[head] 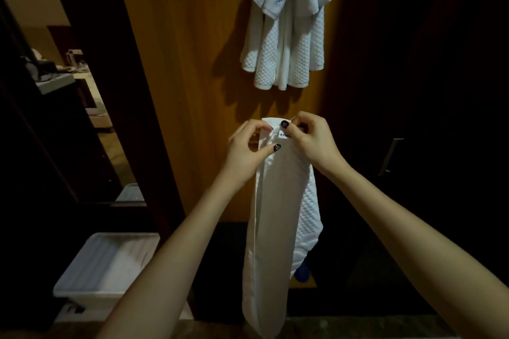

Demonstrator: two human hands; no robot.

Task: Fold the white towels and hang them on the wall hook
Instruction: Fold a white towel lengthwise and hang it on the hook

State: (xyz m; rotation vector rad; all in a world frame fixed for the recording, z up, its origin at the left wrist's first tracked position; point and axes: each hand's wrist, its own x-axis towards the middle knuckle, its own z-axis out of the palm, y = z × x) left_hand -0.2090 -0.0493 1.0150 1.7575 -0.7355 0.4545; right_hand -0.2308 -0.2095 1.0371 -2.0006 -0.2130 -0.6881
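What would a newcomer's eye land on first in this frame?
The long white towel, folded into a narrow strip, hangs down the middle of the view, pinched at its top edge by the left hand and the right hand. Above it, a bunch of white towels with blue emblems hangs against the wooden panel. A white bin sits on the floor at lower left.

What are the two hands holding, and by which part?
Both the left hand and the right hand pinch the top edge of a folded white towel, which hangs down below them.
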